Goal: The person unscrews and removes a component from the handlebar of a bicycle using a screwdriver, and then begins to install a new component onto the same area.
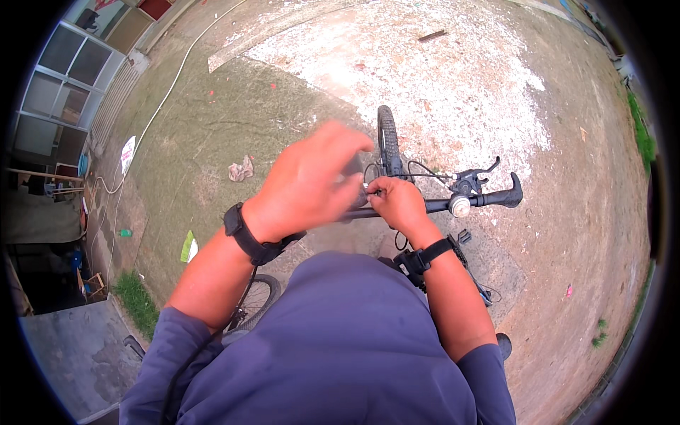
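A bicycle handlebar (433,205) runs in front of my body, with the front tyre (388,134) beyond it. My left hand (308,183), blurred by motion, hovers over the bar's left part and hides it. Its thumb and fingers are curved but apart, and a dark grey shape shows behind the gap. My right hand (402,207) is closed in a pinch near the bar's middle; whatever small thing lies between the fingertips I cannot make out. To its right are a round silver bell (460,206), a black brake lever (486,170) and a black grip (504,198).
A second spoked wheel (262,301) shows below my left forearm. A pedal (464,236) sticks out right of my right wrist. Crumpled cloth (241,168) and a green-and-white wrapper (189,246) lie on the ground. A pale hose (159,106) crosses the left side.
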`<state>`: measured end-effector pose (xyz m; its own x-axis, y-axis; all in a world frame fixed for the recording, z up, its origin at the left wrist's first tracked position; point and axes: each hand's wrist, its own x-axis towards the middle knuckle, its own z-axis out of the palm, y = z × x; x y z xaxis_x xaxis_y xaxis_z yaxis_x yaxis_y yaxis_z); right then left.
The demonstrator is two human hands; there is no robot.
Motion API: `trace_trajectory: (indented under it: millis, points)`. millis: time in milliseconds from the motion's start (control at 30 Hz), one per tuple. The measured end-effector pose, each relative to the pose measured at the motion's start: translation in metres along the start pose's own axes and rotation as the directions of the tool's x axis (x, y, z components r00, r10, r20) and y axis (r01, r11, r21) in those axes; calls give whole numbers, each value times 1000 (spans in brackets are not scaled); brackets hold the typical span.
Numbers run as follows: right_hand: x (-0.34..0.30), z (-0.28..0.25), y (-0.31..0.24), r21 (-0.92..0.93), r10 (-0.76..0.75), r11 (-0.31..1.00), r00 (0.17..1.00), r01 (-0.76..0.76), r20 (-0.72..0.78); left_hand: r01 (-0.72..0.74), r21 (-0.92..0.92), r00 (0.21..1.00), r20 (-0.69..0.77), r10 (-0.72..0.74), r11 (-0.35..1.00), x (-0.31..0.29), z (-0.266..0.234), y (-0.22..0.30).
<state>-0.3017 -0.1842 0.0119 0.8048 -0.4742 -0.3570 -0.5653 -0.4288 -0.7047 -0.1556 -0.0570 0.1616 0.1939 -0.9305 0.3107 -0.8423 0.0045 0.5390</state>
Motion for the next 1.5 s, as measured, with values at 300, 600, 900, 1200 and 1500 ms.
trace_trajectory:
  millis: [300,600,900,1200,1500]
  points:
    - [-2,-3,-1,-38,-10,999,1000,10,-1,-98,-301,950,255,179,949,18,-14,2]
    - [2,3,6,20,-35,999,999,35,-2,24,-453,810,531,248,891,31,-31,0]
    - [1,0,1,1,13,1000,1000,-13,4,36,-425,780,578,240,904,41,-29,-1]
    - [1,0,0,-15,-5,1000,1000,5,0,-24,-87,887,458,62,996,35,-28,18]
    - [1,-2,-2,-21,0,1000,1000,1,16,-124,-15,950,288,123,992,23,-18,16]
